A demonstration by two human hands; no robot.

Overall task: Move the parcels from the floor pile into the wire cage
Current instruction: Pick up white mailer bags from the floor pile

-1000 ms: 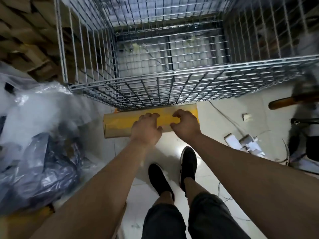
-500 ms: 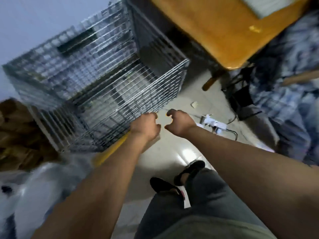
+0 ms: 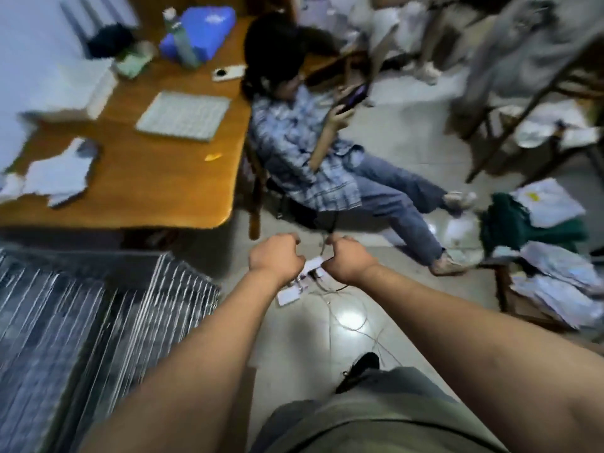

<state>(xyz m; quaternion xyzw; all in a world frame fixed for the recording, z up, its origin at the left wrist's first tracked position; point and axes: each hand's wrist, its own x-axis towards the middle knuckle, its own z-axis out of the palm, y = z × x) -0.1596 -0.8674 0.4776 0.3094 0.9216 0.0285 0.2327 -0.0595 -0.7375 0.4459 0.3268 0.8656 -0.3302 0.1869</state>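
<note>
Pale floor (image 3: 294, 351) fills the middle of my view. My left hand (image 3: 274, 258) and right hand (image 3: 351, 259) hang side by side above it, fingers curled in loosely, each grip holding nothing. Just under them lies a white power strip (image 3: 291, 295) with cables. My cage (image 3: 98, 322), blurred, sits at 8 o'clock; the table (image 3: 157, 178) at 10; a seated person (image 3: 310, 152) at 12. Parcels (image 3: 562, 289) pile at 3.

The wire cage (image 3: 98, 322) stands on the floor at lower left, its silver mesh blurred; a pile of pale parcels (image 3: 562, 289) lies at far right.
</note>
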